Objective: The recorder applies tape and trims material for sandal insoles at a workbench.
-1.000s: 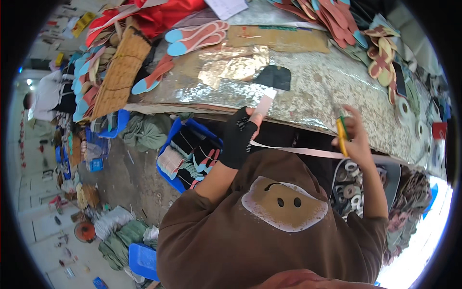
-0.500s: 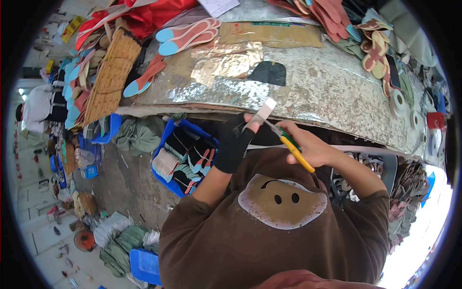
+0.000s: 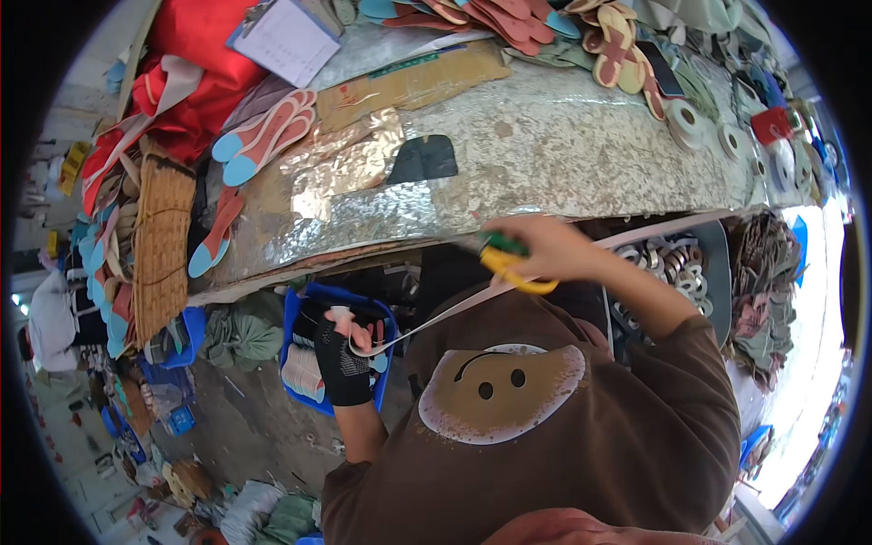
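My left hand (image 3: 345, 363), in a black fingerless glove, pinches the end of a long whitish tape (image 3: 427, 322) above a blue crate (image 3: 292, 318). From there the tape runs up to the right, past my right hand, along the front of the workbench. My right hand (image 3: 549, 245) is closed around a pair of scissors (image 3: 513, 270) with yellow and green handles, close to the bench's front edge. The blades are blurred, so whether they touch the tape is unclear. Inside the crate lie pale stacked bundles (image 3: 304, 372) and pink-and-blue pieces.
The worn workbench (image 3: 554, 136) carries a dark patch (image 3: 422, 160), pink-and-blue insoles (image 3: 272, 132), a clipboard (image 3: 284, 41), a phone (image 3: 660, 68) and tape rolls (image 3: 686, 123). A wicker basket (image 3: 163, 241) stands left. On my right, a grey bin (image 3: 718, 272) holds small rolls.
My left hand has moved down and left to the crate, drawing the tape out long. My right hand has shifted slightly left with the scissors. The whole view has turned.
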Available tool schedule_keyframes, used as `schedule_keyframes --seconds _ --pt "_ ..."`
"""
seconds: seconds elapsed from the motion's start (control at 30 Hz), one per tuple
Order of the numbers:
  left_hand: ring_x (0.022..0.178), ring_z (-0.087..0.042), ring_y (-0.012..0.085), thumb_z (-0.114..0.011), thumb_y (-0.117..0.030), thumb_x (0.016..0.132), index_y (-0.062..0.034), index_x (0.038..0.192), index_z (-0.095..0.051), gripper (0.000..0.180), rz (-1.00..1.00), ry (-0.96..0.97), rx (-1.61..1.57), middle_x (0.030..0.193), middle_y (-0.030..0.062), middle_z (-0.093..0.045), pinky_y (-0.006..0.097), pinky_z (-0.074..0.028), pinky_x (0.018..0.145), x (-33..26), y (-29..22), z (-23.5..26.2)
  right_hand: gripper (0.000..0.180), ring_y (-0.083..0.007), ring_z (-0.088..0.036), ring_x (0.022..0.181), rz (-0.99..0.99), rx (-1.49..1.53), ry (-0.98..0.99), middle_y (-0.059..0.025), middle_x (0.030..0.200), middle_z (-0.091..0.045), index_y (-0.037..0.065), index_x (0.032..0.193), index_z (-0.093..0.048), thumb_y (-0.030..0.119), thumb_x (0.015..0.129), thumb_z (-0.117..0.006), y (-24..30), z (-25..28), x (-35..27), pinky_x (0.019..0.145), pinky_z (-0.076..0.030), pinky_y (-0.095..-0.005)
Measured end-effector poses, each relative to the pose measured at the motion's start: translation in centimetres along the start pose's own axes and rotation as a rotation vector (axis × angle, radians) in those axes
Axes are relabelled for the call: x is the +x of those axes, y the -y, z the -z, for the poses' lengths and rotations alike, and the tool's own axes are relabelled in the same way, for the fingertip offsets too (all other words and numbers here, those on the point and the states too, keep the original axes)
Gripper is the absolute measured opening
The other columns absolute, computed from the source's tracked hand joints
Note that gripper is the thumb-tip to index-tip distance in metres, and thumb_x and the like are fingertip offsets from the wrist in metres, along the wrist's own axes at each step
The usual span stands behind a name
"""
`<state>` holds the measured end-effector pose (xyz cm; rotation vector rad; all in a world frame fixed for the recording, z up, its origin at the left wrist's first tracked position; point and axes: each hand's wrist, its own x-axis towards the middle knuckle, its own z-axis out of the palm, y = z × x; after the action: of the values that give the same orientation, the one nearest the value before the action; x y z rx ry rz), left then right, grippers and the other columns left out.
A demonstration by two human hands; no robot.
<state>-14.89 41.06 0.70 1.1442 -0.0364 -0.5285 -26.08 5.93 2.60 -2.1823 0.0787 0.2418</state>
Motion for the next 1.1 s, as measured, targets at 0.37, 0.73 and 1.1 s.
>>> schedule_keyframes --seconds 0.37,0.73,1.1 --pt "0.091 -0.068 0.0278 -0.060 -0.013 0.091 0.0009 0.106 -0.054 0.022 -0.198 -0.034 0.061 0.103 0.0195 -0.066 0.036 -0.055 0.079 1.5 -0.3 -9.1 0.033 -0.0302 -0.063 0.084 0.266 -0.526 -0.767 -0.0108 0.096 -0.064 0.008 0.107 -0.066 0.003 0.075 -0.073 2.0 7.2 -0.7 0.074 -0.052 -0.0377" --pt "0.097 -0.062 0.0139 -0.053 -0.005 0.094 0.0012 0.121 -0.062 0.030 -0.465 0.191 0.620 0.108 0.0111 -0.067 0.027 -0.048 0.086 1.3 -0.5 -16.3 0.016 -0.0103 -0.061 0.063 0.374 0.389 -0.622 -0.0041 0.074 -0.062 0.003 0.084 -0.063 0.005 0.076 -0.078 7.1 -2.7 3.0 0.058 -0.048 -0.0237" --pt "0.105 -0.059 0.0137 -0.050 -0.010 0.096 0.0026 0.127 -0.059 0.034 -0.208 0.179 0.290 0.116 0.0114 -0.065 0.028 -0.044 0.094 1.0 0.0 -16.8 0.017 -0.0207 -0.064 0.069 0.509 0.361 -0.594 -0.0091 0.079 -0.062 0.001 0.090 -0.064 0.001 0.077 -0.075 6.2 -1.9 2.3 0.060 -0.054 -0.0287"
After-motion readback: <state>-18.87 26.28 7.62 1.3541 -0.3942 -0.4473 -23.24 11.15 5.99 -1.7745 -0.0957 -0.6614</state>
